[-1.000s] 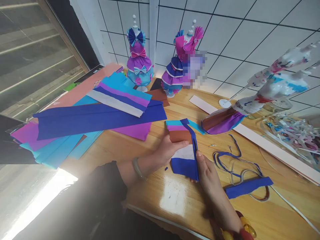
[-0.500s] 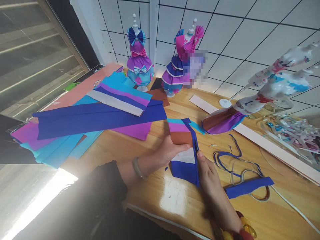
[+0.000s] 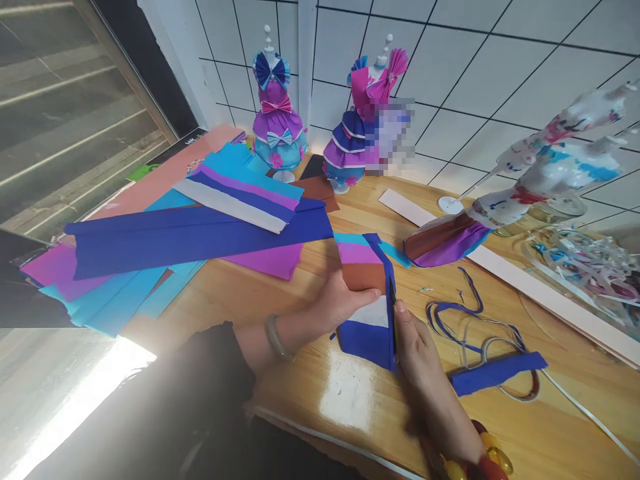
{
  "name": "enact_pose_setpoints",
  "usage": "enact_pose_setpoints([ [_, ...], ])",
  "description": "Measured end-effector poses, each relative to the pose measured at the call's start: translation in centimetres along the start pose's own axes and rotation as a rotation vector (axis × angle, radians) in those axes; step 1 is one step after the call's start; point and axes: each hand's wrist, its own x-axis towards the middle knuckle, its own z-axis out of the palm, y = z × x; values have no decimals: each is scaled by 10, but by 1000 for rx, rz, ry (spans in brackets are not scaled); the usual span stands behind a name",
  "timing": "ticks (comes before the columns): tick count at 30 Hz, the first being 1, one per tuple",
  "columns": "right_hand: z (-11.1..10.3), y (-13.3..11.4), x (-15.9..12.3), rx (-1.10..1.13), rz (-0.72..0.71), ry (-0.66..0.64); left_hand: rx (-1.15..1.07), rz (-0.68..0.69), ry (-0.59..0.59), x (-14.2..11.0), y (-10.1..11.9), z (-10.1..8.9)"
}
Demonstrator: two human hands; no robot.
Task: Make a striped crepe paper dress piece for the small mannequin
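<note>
My left hand [image 3: 334,301] pinches a striped sheet [image 3: 364,277] at its left side, thumb on top. The sheet is thin, paper or cloth, with light blue, purple, brown, white and dark blue bands. A narrow dark blue strip [image 3: 389,267] runs along its right edge. Closed round a pair of dark scissors [image 3: 393,291], my right hand [image 3: 414,337] is at that edge. Only the slim blade shows; the handles are hidden in the fingers. Beyond the sheet, a mannequin [image 3: 505,203] lies tilted, wearing a brown and purple skirt.
Coloured sheets [image 3: 200,237] are piled at the left. Two dressed mannequins, one in a bow-trimmed dress [image 3: 277,127] and one in a ruffled dress [image 3: 350,143], stand by the tiled wall. Cut blue strips [image 3: 445,310], a blue piece [image 3: 497,373] and a long pale strip [image 3: 550,300] lie right.
The lower part of the striped sheet has shifted slightly left, and its edge strip sits straighter beside the scissors. Both hands keep nearly the same place and grip.
</note>
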Motion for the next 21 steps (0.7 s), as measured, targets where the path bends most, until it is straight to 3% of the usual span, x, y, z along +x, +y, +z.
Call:
enact_pose_setpoints([
  [21,-1,1,2,-74,-50,33,-186,-86,26,-1,9,5],
])
